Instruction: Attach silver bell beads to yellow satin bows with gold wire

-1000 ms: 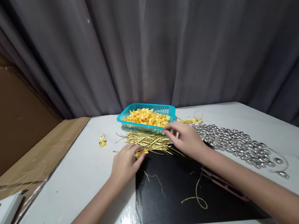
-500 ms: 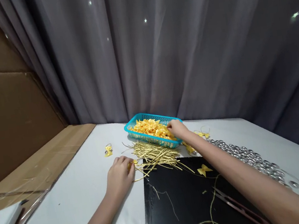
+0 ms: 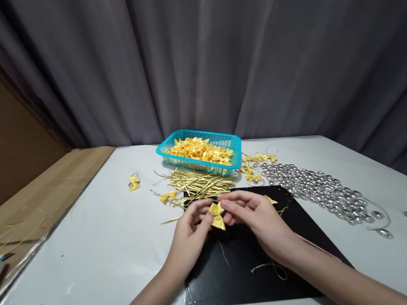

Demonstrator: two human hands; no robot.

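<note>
My left hand (image 3: 190, 234) and my right hand (image 3: 256, 218) meet over a black mat (image 3: 244, 269), and together they pinch a small yellow ribbon bow (image 3: 217, 215) between their fingertips. Just beyond the hands lies a bundle of gold twist ties (image 3: 201, 187). Behind it stands a teal plastic basket (image 3: 202, 165) filled with yellow bows. Another yellow bow (image 3: 167, 196) lies on the ties at the left.
A heap of silver beads (image 3: 316, 189) spreads over the white table (image 3: 88, 251) at the right, with loose bows (image 3: 254, 159) near the basket. A lone bow (image 3: 133, 182) lies at the left. Cardboard (image 3: 35, 203) borders the left side; grey curtain hangs behind.
My right hand has come back from the basket to the mat. My left hand left the twist ties and joined it, and both now hold a yellow bow.
</note>
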